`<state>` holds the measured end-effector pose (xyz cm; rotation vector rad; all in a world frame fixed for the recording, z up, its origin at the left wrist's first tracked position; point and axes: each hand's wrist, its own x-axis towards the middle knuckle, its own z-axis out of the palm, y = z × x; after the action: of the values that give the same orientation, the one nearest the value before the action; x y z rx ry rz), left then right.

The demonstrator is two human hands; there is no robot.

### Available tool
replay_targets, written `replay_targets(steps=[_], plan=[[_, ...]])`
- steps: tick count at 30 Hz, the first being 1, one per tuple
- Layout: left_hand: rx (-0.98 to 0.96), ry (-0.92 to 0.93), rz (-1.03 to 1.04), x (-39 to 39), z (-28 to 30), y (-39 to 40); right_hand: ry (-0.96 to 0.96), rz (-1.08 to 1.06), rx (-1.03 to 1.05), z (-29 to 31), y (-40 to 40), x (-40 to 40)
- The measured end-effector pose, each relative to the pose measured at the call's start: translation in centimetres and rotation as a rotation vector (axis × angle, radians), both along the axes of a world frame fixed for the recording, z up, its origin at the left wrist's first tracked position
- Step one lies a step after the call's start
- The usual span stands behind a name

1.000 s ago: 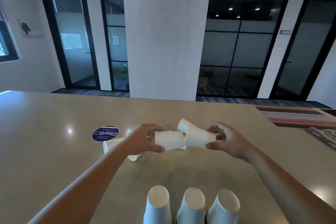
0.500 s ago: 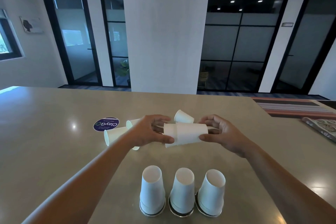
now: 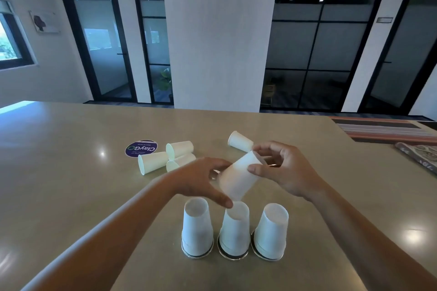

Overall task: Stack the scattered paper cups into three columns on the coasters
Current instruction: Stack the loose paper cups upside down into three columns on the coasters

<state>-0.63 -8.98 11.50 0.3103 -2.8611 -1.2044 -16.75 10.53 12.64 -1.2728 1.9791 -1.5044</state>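
The right hand (image 3: pixel 287 170) grips a white paper cup (image 3: pixel 240 178) in the air, thumb on the near side of its wall and fingers curled over its closed end. The held cup is tilted, its mouth pointing down and toward the person, its rim just above the top of the middle column (image 3: pixel 234 229). It looks like more than one cup nested together, but the blur makes that hard to tell.

The left hand (image 3: pixel 201 179) reaches in from the left with fingers spread and mostly straight. Its thumb points down and touches the top edge of the middle column, while its fingertips lie beside the held cup's wall; whether they press on it cannot be told.

Three columns of upside-down cups stand in a row at the near side of the table (image 3: pixel 71 172), each on a dark round coaster (image 3: pixel 198 254) whose rim shows under the base. The left column (image 3: pixel 197 229) and the right column (image 3: pixel 271 231) stand free of both hands.

Farther back, loose cups lie on their sides: a cluster of three (image 3: pixel 165 159) to the left of the hands, and a single one (image 3: pixel 240 141) just behind the right hand's fingers. A purple round sticker (image 3: pixel 141 148) lies on the table just beside the cluster.
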Motion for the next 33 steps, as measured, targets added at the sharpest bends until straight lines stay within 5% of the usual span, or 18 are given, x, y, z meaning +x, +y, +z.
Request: replay_targets(steps=[6, 25, 33], plan=[[-0.217, -0.316, -0.03, 0.4, -1.2, 0.5, 0.257, 0.033, 0.146, 0.7, 0.9, 2.3], [-0.199, -0.361, -0.147, -1.3, -1.8, 1.2, 0.603, 0.099, 0.463, -3.7, -0.7, 6.2], [-0.143, -0.319, -0.117, -1.3, -0.4, -1.3, 0.219, 0.138, 0.377, -1.1, -1.7, 3.7]])
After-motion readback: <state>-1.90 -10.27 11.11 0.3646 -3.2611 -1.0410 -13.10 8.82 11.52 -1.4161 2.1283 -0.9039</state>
